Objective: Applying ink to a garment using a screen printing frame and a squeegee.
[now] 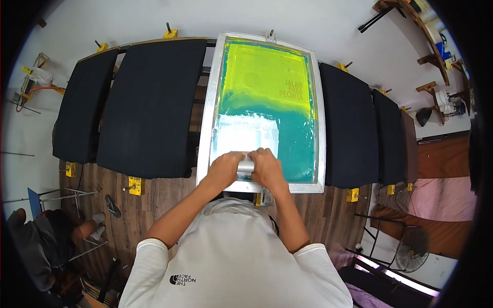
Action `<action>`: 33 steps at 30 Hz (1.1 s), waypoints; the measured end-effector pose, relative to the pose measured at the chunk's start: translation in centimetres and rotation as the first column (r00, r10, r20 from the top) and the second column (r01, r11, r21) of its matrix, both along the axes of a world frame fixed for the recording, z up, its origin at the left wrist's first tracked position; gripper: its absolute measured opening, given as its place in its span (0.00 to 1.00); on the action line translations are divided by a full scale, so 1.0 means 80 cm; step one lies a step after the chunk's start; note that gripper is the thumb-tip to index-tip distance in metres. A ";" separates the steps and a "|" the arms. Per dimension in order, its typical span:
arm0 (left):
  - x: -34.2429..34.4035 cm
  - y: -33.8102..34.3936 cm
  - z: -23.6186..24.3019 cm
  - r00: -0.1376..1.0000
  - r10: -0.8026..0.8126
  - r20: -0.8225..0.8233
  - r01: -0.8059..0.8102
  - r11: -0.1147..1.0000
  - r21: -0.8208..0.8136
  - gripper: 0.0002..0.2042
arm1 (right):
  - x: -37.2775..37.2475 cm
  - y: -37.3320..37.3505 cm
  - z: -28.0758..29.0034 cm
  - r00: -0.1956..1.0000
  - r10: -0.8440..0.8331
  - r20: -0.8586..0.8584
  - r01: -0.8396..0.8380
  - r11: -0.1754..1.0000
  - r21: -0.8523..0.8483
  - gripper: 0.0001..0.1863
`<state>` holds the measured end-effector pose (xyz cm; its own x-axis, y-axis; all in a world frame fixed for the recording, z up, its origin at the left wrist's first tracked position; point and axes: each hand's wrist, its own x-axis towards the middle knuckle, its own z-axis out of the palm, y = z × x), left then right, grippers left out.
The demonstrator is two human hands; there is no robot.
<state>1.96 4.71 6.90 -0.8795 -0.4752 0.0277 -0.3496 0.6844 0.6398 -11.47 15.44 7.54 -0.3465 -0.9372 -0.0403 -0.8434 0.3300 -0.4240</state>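
A silver squeegee (pixel 246 167) is gripped from both sides at the near end of a screen printing frame (pixel 319 133). My left hand (pixel 226 168) wraps its left end, fingers curled, and my right hand (pixel 266 168) closes round the right end. The squeegee's lower edge is hidden under my hands. Just beyond them, a patch of white ink (pixel 244 134) covers the near left of the mesh. The mesh (pixel 267 66) is yellow-green at the far end and teal nearer me, with faint lettering at the right. The aluminium frame lies flat over whatever is beneath it.
Black garments cover boards on the left (pixel 151 102) and right (pixel 350 123), close beside the frame. Yellow clamps (pixel 135 186) line the table edges. Another person (pixel 43 241) sits at the lower left. A fan (pixel 412 248) stands at the lower right; shelves (pixel 426 41) hang at the upper right.
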 end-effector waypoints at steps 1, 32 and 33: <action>0.008 0.006 -0.003 1.000 0.003 -0.002 -0.003 1.000 0.010 0.21 | 0.008 0.005 0.000 0.999 -0.017 0.030 0.016 1.000 0.021 0.20; -0.017 -0.025 0.017 0.980 -0.098 0.172 0.089 0.994 0.059 0.17 | -0.030 -0.016 0.023 0.994 0.054 0.091 -0.068 0.986 0.154 0.15; -0.034 -0.037 0.022 0.983 -0.068 0.169 0.061 0.997 0.042 0.17 | -0.045 -0.031 0.019 0.997 0.037 0.061 -0.045 0.991 0.129 0.15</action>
